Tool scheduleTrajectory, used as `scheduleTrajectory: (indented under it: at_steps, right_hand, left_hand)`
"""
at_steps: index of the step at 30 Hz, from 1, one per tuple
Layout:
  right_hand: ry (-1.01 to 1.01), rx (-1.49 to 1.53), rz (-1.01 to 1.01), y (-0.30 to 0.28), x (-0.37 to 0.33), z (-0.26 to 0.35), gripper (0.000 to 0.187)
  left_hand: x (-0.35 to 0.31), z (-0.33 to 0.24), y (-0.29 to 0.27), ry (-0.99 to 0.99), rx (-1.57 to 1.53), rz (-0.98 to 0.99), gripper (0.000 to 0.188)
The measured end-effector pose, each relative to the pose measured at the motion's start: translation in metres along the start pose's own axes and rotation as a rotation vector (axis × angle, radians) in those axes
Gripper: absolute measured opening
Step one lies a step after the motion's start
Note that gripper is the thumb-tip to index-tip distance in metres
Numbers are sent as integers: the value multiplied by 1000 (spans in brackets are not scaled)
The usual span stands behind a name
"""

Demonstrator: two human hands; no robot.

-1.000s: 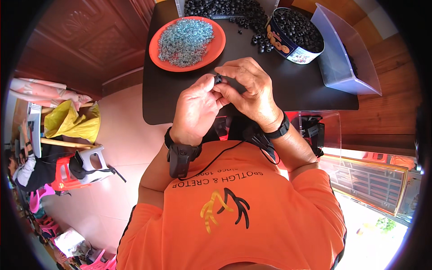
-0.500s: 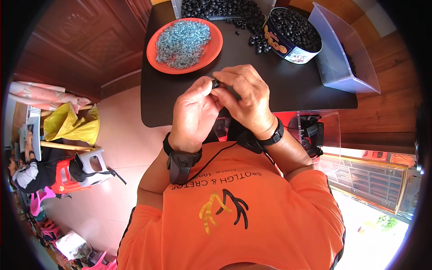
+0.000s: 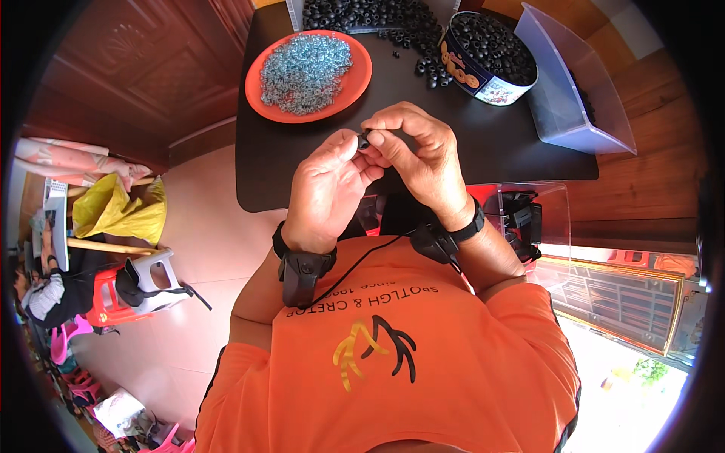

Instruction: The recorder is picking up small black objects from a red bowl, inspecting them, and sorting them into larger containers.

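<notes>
A small black plastic part (image 3: 363,142) is pinched between the thumb and fingers of my left hand (image 3: 326,181), over the near edge of the black table. My right hand (image 3: 427,155) meets it from the right, thumb and index finger closed at the part's upper end. Whether a smaller piece sits between those fingertips is hidden. Beyond my hands lies a round orange-red plate (image 3: 363,81) heaped with small, shiny, clear-bluish pieces (image 3: 302,72). To its right, a round blue tin (image 3: 462,74) is full of similar black parts (image 3: 495,47).
More black parts (image 3: 362,13) fill a tray at the far edge and spill toward the tin. A translucent plastic box (image 3: 559,113) stands at the table's right end. Under the table's right side is a clear bin (image 3: 555,219). A stool (image 3: 147,275) stands on the left.
My right hand has shifted slightly, its wrist turning to the right, and more of the black part shows between the fingertips. My left hand stays nearly still.
</notes>
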State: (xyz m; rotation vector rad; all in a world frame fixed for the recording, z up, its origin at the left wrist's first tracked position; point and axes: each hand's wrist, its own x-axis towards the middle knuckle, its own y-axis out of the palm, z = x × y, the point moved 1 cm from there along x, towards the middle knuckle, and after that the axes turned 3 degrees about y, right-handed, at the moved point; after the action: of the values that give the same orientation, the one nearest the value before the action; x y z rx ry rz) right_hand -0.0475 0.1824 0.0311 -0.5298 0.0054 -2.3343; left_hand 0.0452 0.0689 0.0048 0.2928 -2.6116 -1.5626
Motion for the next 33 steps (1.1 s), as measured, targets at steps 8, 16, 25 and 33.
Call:
scheduleTrajectory:
  at_steps: [8, 16, 25, 33]
  right_hand:
    - [-341, -363, -54, 1, 1, 0, 20]
    - [-407, -525, -162, 10, -10, -3, 35]
    - [-499, -658, -199, 13, -9, -1, 32]
    - [-545, -721, -182, 14, -12, -7, 32]
  left_hand:
    - [-1, 2, 1, 26, -46, -70, 15]
    - [-4, 3, 8, -52, -123, -90, 18]
    - [-4, 8, 4, 4, -115, -80, 15]
    - [-1, 12, -3, 27, -155, -15, 12]
